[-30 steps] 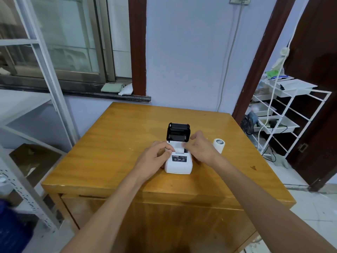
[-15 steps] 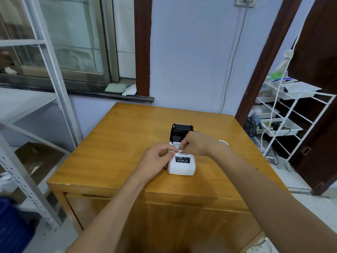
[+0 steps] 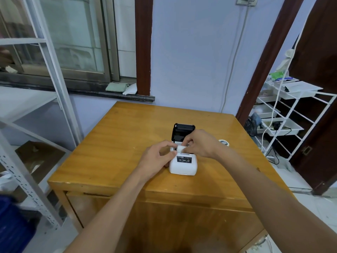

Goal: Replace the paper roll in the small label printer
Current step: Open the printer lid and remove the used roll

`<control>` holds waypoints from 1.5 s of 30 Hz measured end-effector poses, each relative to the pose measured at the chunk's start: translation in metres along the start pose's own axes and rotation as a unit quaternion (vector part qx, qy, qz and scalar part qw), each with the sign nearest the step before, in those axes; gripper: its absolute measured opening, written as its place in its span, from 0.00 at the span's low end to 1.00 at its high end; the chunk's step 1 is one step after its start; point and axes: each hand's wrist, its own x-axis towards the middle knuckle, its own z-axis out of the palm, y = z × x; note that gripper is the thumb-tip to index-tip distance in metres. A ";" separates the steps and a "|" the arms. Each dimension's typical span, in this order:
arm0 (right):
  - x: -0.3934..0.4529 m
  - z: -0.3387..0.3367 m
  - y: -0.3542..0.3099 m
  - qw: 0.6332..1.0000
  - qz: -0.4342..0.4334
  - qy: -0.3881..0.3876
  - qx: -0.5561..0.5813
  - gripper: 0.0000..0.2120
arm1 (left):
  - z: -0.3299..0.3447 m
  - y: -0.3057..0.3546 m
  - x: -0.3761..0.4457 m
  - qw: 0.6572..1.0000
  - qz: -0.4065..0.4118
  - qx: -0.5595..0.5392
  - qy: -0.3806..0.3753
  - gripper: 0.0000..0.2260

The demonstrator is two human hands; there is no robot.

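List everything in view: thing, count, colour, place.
label printer: one, white, table centre
printer lid: one, black, raised open at the printer's back
paper roll: one, white, at the printer's open bay, between the fingers
spare roll: one, white, on the table behind the right wrist
table: one, yellow-brown wood
folded cloths: two, green and white, on the window sill
wire rack: one, white, right of the table
metal shelving: white, left
left hand: against the printer's left side
right hand: on the paper roll
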 end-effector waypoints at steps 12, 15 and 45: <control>-0.008 -0.001 0.007 0.998 0.002 0.021 0.054 0.05 | 0.002 -0.003 0.002 1.000 -0.006 0.002 0.013 0.09; -0.012 0.002 0.009 0.997 0.000 0.029 0.067 0.05 | 0.003 -0.003 0.002 0.998 0.008 0.066 0.015 0.08; -0.070 0.006 0.039 0.965 0.088 0.155 0.191 0.09 | 0.004 0.002 0.001 0.989 0.013 0.146 0.003 0.11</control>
